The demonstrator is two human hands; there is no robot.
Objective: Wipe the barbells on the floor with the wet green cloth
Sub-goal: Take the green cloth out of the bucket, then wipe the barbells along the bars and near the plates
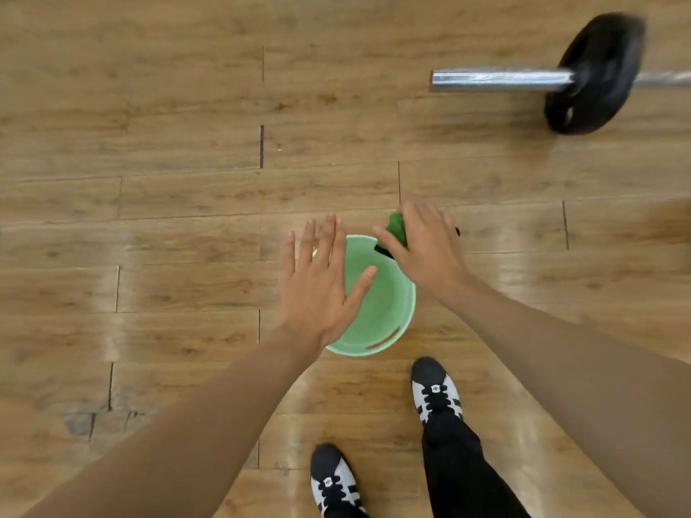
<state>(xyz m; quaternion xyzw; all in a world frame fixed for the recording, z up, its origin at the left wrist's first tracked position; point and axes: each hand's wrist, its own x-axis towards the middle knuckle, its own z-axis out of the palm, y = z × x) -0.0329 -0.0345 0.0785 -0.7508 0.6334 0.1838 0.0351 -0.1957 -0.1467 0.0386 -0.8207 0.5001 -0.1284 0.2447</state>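
One barbell (501, 80): chrome bar end with a black plate (594, 74), lying on the wood floor (149, 143) at upper right, well apart from both hands.

One green cloth (396, 228): bunched, at the far rim of a pale green bucket (409, 304). The right hand (422, 256) holds it, thumb and fingers closed round the wad, most of it hidden under the palm.

Left hand (318, 286): fingers straight and spread, above the bucket, holding nothing.

Handling, by judgement:
- Cloth: soft, light, likely dripping. Keep it wadded in the palm so it wraps the bar.
- Barbell: heavy, rigid, apt to roll, its smooth chrome likely slick when wet. Best wiped where it lies, steadied at the bar beside the plate rather than lifted.
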